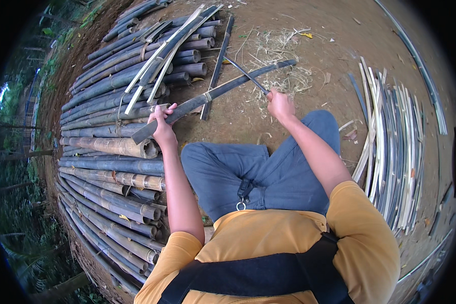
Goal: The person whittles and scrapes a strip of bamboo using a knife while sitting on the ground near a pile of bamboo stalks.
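A long, dark split bamboo strip (207,97) is held slantwise above the bare ground, its near end low on the left and its far end raised toward the upper right. The near end is clasped in the left grip (162,124), closed around it. The strip is dark grey-green on its outer face, with a paler edge exposed along its length and a light band at a node near its middle. A thin, dark blade (244,75) is laid across the strip's upper part, its handle enclosed by the right grip (280,104).
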